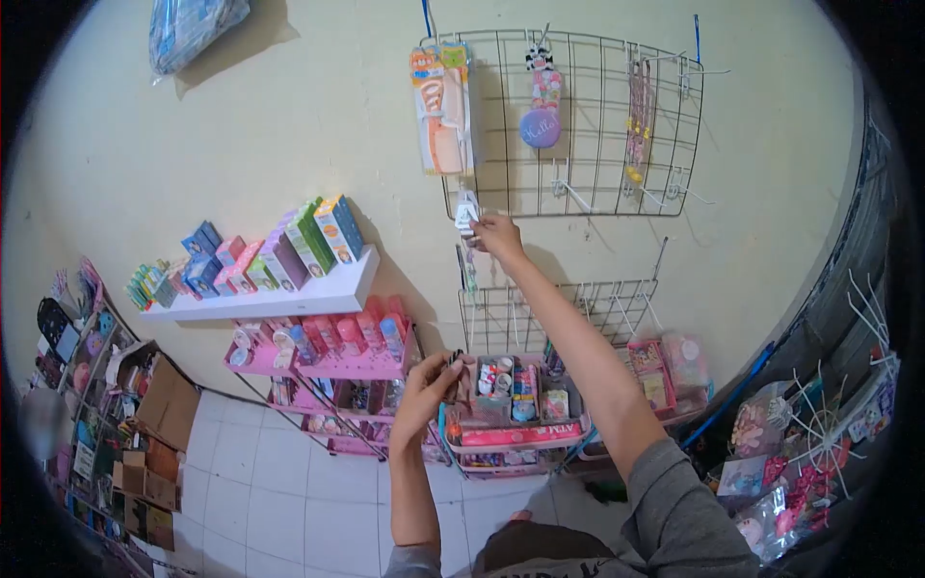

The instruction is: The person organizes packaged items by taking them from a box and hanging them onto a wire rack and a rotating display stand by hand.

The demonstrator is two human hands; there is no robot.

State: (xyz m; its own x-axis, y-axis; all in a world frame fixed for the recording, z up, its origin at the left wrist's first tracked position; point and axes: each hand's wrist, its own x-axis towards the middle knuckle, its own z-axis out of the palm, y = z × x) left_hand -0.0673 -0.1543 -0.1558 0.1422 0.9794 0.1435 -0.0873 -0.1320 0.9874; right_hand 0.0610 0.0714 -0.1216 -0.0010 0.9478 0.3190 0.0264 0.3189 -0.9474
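Observation:
My right hand (498, 237) is raised to the lower left corner of the upper wire grid (597, 214). Its fingers pinch a small white card (466, 214), and a thin strand with pale beads (471, 270) hangs below it. Just above the card, a packaged peach-coloured item (446, 120) hangs on the grid. Lower down, my left hand (426, 390) is closed, thumb and fingers together around something small and dark that I cannot make out. It is in front of the cart (515, 438) of small goods.
A purple "Hello" item (541, 127) and beaded strands (638, 125) hang on the upper grid. Below is a second wire grid (617, 289) with hooks. Left are a white shelf (328, 294) of small boxes and a pink rack (279, 361) of bottles. Packaged goods (771, 472) hang at right.

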